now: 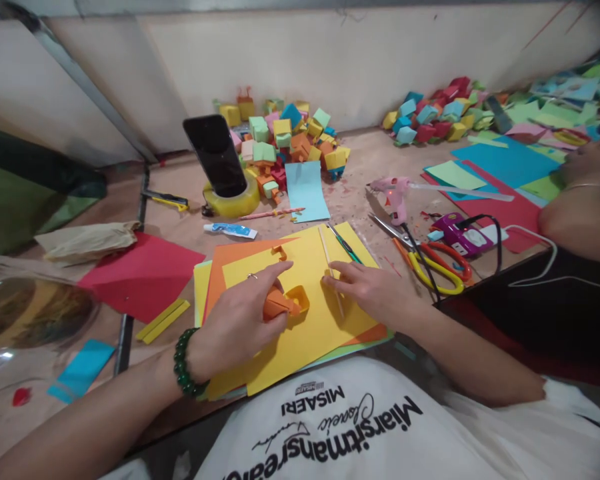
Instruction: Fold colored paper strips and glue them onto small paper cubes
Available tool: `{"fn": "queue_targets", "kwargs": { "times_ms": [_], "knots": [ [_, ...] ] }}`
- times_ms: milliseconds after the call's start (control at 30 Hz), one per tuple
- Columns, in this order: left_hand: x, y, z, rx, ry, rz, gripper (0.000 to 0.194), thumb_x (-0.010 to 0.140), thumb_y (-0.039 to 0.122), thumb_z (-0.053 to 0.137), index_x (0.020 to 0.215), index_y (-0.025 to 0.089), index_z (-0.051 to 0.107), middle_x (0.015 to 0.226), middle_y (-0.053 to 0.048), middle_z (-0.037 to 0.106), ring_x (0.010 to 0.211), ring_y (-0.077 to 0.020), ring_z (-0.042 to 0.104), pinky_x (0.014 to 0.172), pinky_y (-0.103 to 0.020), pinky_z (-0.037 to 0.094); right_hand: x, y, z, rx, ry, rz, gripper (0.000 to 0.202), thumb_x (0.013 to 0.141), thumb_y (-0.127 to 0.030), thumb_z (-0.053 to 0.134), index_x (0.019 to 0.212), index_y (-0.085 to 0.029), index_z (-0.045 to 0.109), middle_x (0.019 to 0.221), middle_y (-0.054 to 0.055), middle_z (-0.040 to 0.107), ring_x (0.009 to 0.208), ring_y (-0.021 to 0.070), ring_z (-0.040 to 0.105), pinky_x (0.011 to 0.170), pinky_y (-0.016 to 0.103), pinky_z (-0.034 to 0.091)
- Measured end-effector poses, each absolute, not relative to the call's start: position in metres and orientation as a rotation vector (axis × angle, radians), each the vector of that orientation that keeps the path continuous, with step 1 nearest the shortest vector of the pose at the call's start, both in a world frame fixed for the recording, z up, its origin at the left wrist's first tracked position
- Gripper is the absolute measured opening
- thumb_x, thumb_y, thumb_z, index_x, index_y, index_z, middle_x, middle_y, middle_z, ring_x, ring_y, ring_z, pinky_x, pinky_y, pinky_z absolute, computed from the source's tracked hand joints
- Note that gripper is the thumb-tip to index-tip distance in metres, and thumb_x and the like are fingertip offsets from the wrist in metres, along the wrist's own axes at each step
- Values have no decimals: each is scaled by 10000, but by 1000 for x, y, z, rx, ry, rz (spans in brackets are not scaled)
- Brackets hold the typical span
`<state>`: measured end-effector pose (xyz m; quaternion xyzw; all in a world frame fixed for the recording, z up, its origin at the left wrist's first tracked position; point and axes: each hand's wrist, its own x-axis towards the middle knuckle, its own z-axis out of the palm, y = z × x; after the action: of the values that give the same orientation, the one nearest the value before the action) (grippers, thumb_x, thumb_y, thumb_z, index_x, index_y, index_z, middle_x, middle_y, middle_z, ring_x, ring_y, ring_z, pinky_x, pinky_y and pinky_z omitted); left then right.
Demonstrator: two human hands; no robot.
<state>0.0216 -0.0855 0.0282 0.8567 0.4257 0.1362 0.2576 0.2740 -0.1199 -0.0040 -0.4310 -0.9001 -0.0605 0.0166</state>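
My left hand (pixel 240 313), with a ring and a green bead bracelet, is closed round an orange folded-paper piece (pixel 275 303). This piece lies against a small open yellow paper box (pixel 299 300); whether they are joined I cannot tell. Just beyond my fingertips is a small curled orange paper strip (pixel 280 253). My right hand (pixel 373 288) rests on the yellow sheet (pixel 265 363), its fingers closed about a thin pale stick (pixel 325 243). A small yellow bit shows by those fingertips. Beneath the yellow sheet, orange and green sheets stick out.
A green pen-like tool (pixel 345 244) lies beyond the stick. Scissors (pixel 443 270) and a pink glue gun (pixel 397 197) are to the right. Behind are a phone (pixel 215 153) on a tape roll (pixel 235 200) and piled paper cubes (pixel 280 143). Another person's arm (pixel 575 207) is at far right.
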Motion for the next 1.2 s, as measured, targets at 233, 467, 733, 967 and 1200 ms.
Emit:
{"fn": "queue_targets", "kwargs": {
  "times_ms": [233, 467, 733, 967, 1200],
  "knots": [
    [28, -83, 27, 2278, 1227, 376, 550, 795, 346, 565, 1311, 179, 475, 932, -51, 678, 819, -209, 657, 760, -338, 509, 280, -93, -21, -925, -2973, -258, 140, 927, -85, 463, 929, -131, 595, 977, 107, 651, 815, 191, 582, 700, 317, 520],
    [32, -83, 42, 2124, 1259, 487, 438, 768, 300, 555, 1190, 186, 517, 836, -16, 648, 722, -166, 627, 681, -289, 499, 289, -130, 4, -815, -2259, -251, 156, 918, -171, 448, 923, -232, 592, 820, 56, 675, 772, 192, 583, 694, 340, 483],
    [30, -84, 44, 2029, 1219, 682, 385, 762, 276, 598, 1134, 197, 532, 840, -8, 616, 733, -157, 620, 676, -280, 511, 225, -131, 20, -1236, -2176, 400, 374, 814, -517, 617, 1005, -202, 682, 793, 48, 726, 690, 183, 656, 602, 287, 458],
    [29, -88, 48, 1893, 1199, 716, 303, 755, 322, 605, 1021, 183, 563, 794, -12, 605, 722, -167, 615, 666, -292, 520, 212, -121, 4, -1514, -2113, 728, 526, 657, -433, 788, 1105, -184, 667, 810, 23, 709, 661, 153, 610, 587, 258, 401],
    [24, -87, 57, 1747, 1172, 799, 316, 732, 346, 657, 995, 184, 590, 791, -17, 607, 735, -167, 614, 658, -286, 538, 213, -120, 6, -1606, -2156, 827, 382, 679, -442, 781, 951, -195, 680, 881, 35, 672, 719, 169, 608, 633, 282, 404]
  ]
}}
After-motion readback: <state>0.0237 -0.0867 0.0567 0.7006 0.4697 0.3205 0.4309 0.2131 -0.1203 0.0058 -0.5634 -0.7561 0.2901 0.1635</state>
